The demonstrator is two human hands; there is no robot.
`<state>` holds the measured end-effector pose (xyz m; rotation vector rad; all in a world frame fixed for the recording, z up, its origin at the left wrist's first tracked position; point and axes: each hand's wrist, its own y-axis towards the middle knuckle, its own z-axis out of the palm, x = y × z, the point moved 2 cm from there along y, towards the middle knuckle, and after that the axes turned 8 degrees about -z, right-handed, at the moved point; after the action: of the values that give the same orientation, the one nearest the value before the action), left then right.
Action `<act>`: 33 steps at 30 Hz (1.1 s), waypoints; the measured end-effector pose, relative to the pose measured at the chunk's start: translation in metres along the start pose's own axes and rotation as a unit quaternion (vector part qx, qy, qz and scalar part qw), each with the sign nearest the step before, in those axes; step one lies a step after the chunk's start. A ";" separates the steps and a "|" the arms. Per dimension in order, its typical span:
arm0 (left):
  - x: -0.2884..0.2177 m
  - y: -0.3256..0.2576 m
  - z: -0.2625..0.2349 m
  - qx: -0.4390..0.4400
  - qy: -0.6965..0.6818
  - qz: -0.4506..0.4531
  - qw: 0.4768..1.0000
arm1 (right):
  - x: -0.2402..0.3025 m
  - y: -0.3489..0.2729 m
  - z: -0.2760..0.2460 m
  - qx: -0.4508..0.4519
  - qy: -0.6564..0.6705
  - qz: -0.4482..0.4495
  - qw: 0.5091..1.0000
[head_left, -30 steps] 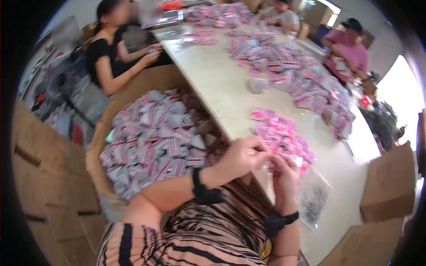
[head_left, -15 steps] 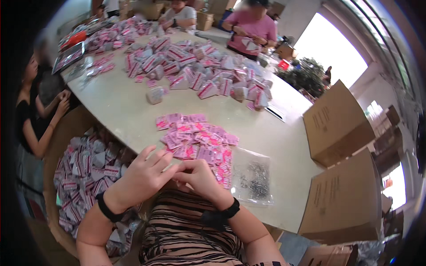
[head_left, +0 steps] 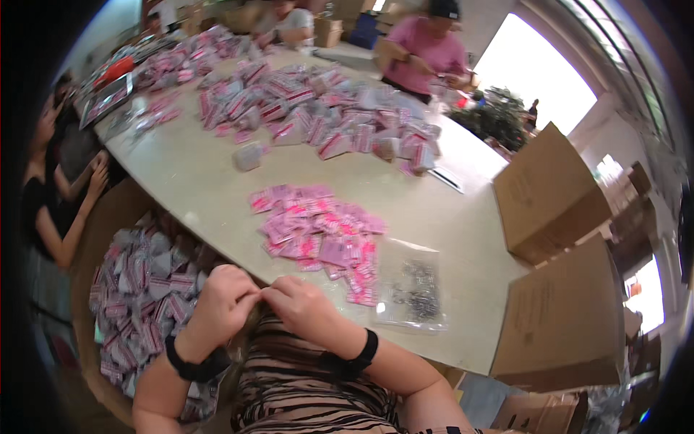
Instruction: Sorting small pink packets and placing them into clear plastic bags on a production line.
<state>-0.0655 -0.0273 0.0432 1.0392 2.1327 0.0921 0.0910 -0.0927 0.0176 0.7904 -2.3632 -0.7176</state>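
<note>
My left hand (head_left: pixel 225 304) and my right hand (head_left: pixel 298 304) meet at the table's near edge, fingertips pinched together. Whatever lies between them is too small and too covered to make out. Just beyond my hands a loose pile of pink printed cards (head_left: pixel 318 224) spreads over the pale table (head_left: pixel 195 166). To the right of that pile lies a clear plastic bag (head_left: pixel 412 286) with many small dark metal pieces in it. Both of my wrists wear black bands.
At my left stands a large open carton (head_left: pixel 94 369) full of wrapped packets (head_left: pixel 144 289). A heap of similar packets (head_left: pixel 303 108) covers the table's far half. Two cardboard boxes (head_left: pixel 549 195) line the right edge. A person in pink (head_left: pixel 426 54) works across the table; another sits at left.
Both hands have drawn back toward my body and slightly lower. The left fingers, spread before, are now curled in against the right fingertips.
</note>
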 end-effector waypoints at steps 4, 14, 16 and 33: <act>0.030 -0.013 0.009 0.040 -0.202 -0.141 0.968 | 0.012 0.009 -0.006 0.062 0.024 -0.028 0.997; 0.057 -0.024 0.045 0.118 -0.433 -0.327 0.832 | 0.002 0.001 0.019 0.103 -0.107 -0.100 0.984; 0.061 -0.031 0.048 0.101 -0.494 -0.354 0.788 | 0.005 0.004 0.022 0.093 -0.054 -0.065 0.992; 0.070 -0.056 0.050 0.093 -0.494 -0.386 0.773 | 0.012 0.007 0.042 0.092 0.050 -0.005 0.995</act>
<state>-0.0962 -0.0277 -0.0545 0.0999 1.3909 -0.8876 0.0538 -0.0825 -0.0037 0.8931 -2.3584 -0.4576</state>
